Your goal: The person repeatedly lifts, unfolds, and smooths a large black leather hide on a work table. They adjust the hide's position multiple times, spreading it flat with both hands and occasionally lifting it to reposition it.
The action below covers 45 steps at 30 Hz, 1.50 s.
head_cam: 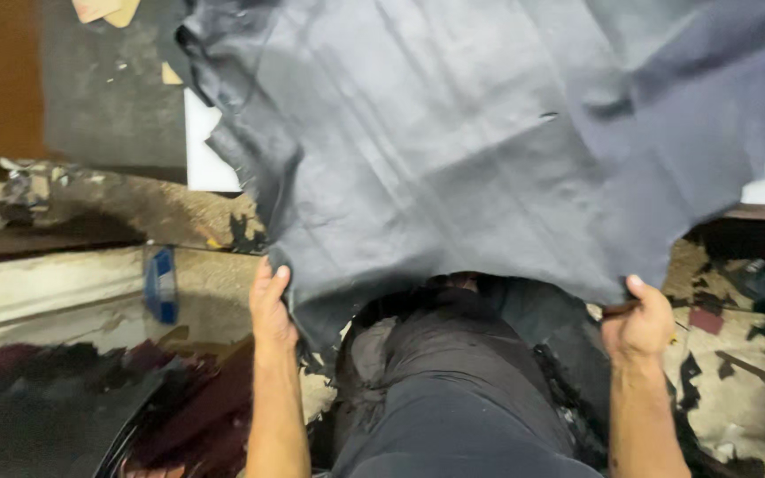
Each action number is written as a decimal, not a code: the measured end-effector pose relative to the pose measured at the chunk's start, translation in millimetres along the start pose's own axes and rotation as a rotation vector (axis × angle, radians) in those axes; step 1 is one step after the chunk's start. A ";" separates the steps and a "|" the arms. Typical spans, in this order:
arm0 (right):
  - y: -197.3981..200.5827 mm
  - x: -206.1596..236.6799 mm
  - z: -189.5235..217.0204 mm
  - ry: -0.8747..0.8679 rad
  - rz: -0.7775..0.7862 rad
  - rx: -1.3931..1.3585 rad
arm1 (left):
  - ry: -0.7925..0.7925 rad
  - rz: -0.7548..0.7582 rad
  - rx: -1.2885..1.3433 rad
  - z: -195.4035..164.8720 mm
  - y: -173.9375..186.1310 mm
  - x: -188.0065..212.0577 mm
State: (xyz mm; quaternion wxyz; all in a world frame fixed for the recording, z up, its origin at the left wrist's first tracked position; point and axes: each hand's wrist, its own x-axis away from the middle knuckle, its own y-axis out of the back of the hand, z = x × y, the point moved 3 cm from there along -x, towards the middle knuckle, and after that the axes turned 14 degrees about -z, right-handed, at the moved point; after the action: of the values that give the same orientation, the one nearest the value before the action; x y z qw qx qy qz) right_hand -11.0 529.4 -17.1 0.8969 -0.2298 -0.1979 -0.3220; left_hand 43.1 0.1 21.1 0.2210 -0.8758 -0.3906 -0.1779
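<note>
Both hands grip near edge of dark leather hide (453, 150): left hand (271, 305) lower left, right hand (639, 323) lower right. Keep pull even, hide flat over bench (108, 106).

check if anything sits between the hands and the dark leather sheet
Nothing visible does. The left hand and right hand each pinch the near edge of the dark leather sheet directly, bare fingers on the hide.
</note>
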 end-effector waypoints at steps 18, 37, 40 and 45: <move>-26.9 -10.0 -20.3 -0.241 -0.164 0.335 | -0.120 0.026 -0.153 -8.4 -9.5 10.1; -31.7 -24.3 -39.2 -0.184 0.261 1.247 | -0.149 -0.249 -0.697 12.9 24.3 5.0; -20.3 -29.9 -31.0 -0.145 0.222 1.411 | -0.175 -0.254 -0.756 11.2 17.7 2.6; -4.0 -29.0 -36.9 -0.154 0.270 1.275 | -0.141 -0.264 -0.791 6.5 19.5 -2.4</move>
State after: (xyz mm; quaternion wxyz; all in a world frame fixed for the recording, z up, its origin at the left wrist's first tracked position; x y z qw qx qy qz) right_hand -26.8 520.9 -60.6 0.8731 0.3016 -0.3830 -0.0086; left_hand 57.4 -9.6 9.7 -0.1843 -0.8456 -0.4152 -0.2804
